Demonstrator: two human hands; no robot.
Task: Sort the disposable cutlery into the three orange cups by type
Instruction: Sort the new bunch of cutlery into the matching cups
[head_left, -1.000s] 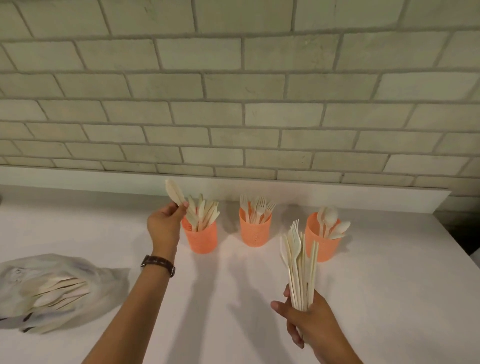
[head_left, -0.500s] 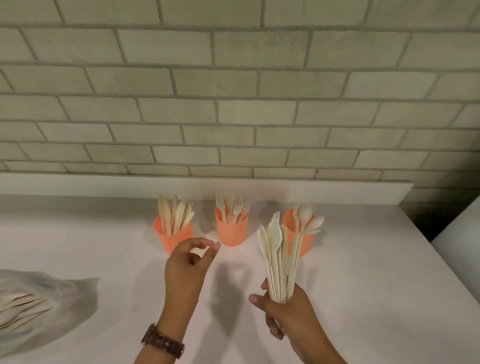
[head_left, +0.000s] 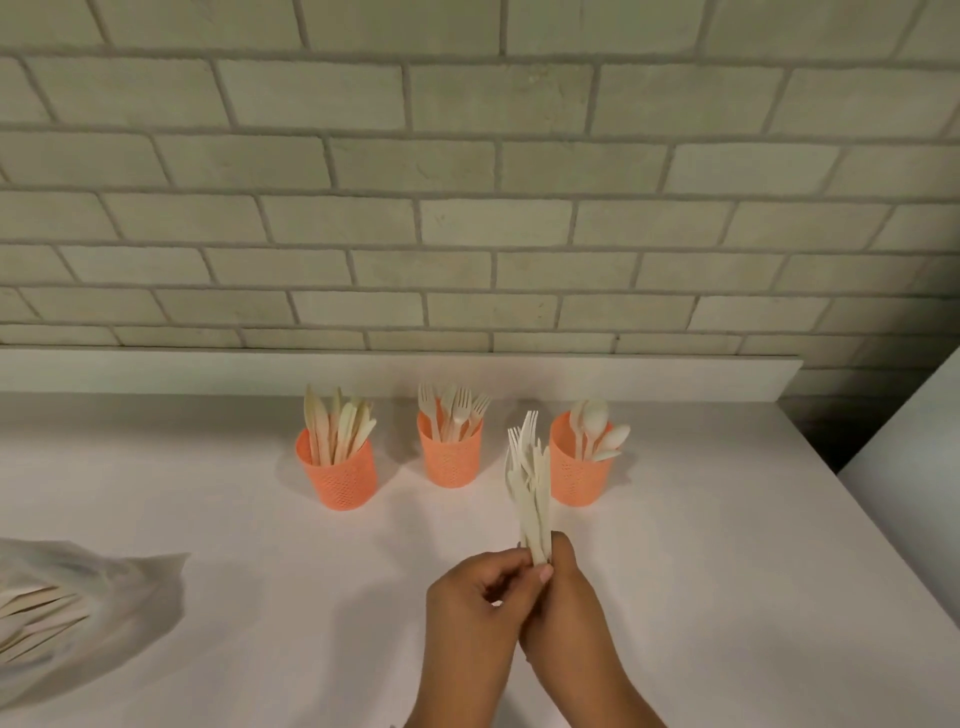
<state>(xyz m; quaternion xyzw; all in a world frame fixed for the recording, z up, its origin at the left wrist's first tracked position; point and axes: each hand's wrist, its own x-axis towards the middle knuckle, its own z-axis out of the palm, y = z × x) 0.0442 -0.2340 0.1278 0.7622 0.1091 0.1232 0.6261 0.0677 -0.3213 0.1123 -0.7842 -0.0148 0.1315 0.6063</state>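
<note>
Right hand (head_left: 569, 608) is wrapped round the handle ends of the cutlery bundle (head_left: 530, 483) and holds it upright, tips pointing far. Left hand (head_left: 475, 608) is pressed against the right, fingers curled, thumb and fingertips pinching the same handles from the left side. Both hands are above the near middle of the counter (head_left: 260, 545).

The bundle sticks straight up out of my grip, so the tips are the far end. It's pale cream, thin and flat. Fork tines are visible at the top, with other pieces packed behind them (can't separate types in the stack). In this view its tips overlap the left edge of the right cup (head_left: 579, 478).

The three orange cups stand in a row at the far side, apart from each other:
- Left cup (head_left: 337, 478): knives (head_left: 337, 426)
- Middle cup (head_left: 451, 460): forks (head_left: 454, 410)
- Right cup: spoons (head_left: 597, 428)

All have handles down and a perforated texture on the walls.

At near left, well apart from my hands, a clear plastic bag (head_left: 104, 597) lies flat with more pale cutlery inside.
</note>
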